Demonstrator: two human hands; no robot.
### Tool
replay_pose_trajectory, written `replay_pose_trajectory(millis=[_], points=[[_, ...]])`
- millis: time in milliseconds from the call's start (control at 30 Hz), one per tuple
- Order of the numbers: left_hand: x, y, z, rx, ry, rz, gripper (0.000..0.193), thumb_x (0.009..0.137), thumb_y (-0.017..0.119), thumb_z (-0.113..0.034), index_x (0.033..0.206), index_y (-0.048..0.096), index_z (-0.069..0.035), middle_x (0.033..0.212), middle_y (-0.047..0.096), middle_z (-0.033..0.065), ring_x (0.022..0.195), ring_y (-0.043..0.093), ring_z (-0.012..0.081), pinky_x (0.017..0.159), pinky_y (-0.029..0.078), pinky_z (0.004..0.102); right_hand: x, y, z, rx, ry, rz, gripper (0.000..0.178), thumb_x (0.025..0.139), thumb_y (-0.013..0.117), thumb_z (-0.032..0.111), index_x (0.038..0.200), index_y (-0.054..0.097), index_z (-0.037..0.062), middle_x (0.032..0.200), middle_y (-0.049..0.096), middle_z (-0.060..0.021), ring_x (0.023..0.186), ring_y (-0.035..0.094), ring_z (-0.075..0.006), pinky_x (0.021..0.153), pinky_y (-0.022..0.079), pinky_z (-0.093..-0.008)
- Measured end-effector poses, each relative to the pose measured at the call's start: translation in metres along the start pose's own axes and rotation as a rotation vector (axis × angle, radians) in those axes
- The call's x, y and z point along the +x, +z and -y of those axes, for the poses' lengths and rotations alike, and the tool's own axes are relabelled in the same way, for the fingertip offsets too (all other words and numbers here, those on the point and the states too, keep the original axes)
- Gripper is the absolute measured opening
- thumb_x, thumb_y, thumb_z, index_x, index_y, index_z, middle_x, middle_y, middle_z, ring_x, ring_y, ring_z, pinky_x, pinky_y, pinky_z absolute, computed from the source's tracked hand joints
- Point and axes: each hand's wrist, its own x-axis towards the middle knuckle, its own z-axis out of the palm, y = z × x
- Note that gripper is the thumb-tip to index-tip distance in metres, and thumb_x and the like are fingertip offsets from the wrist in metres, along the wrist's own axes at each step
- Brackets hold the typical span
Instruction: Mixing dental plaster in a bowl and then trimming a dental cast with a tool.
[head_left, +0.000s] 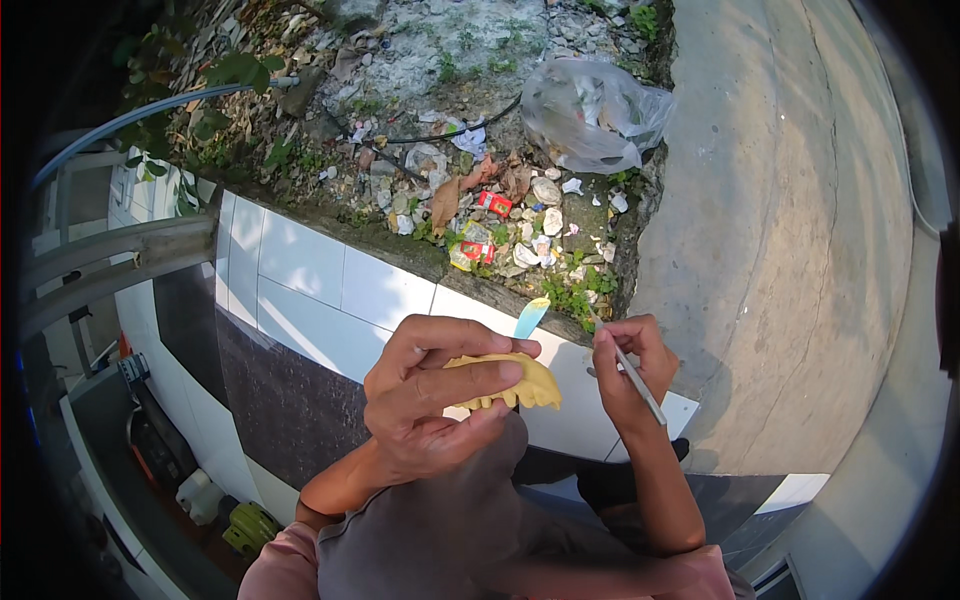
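In front of my lap, my left hand [435, 390] is closed around a yellow dental cast [535, 384]. A row of tooth shapes runs along its lower edge; my fingers hide part of it. Just beyond those fingertips a light blue strip with a yellowish tip [530, 318] sticks up; whether my hand holds it I cannot tell. To the right, my right hand [632, 365] pinches a slim, pen-like grey tool [640, 383]. One pointed end of the tool tilts up and left, apart from the cast.
Ahead lies a rubble patch with red wrappers [494, 203] and a clear plastic bag [597, 115]. A concrete slab [770, 230] runs along the right. White and dark tiles [300, 258] cover the floor at left, near a rack with a green item [250, 528].
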Motion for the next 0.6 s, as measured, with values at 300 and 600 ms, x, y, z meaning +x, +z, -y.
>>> replay_pose_trajectory(millis=[300,600], points=[[-0.002,0.006,0.001,0.044,-0.084,-0.083,0.030,0.071,0.071,0.010,0.098,0.060,0.003,0.104,0.058,0.0174,0.090,0.064,0.0223,0.073,0.056,0.0275,-0.029,0.003,-0.084,-0.623,-0.277,0.478,0.012,0.075,0.064,0.005,0.080,0.053,0.0041,0.066,0.056,-0.0109,0.061,0.060,-0.0278,0.054,0.048,-0.0360],[0.000,0.007,0.000,-0.054,-0.221,-0.023,0.025,0.079,0.068,0.001,0.098,0.052,0.004,0.102,0.058,0.0203,0.091,0.062,0.0190,0.068,0.058,0.0247,-0.040,-0.007,-0.112,-0.206,0.221,0.521,0.011,0.080,0.064,0.010,0.083,0.059,0.0007,0.068,0.062,-0.0112,0.061,0.061,-0.0152,0.062,0.049,-0.0281]])
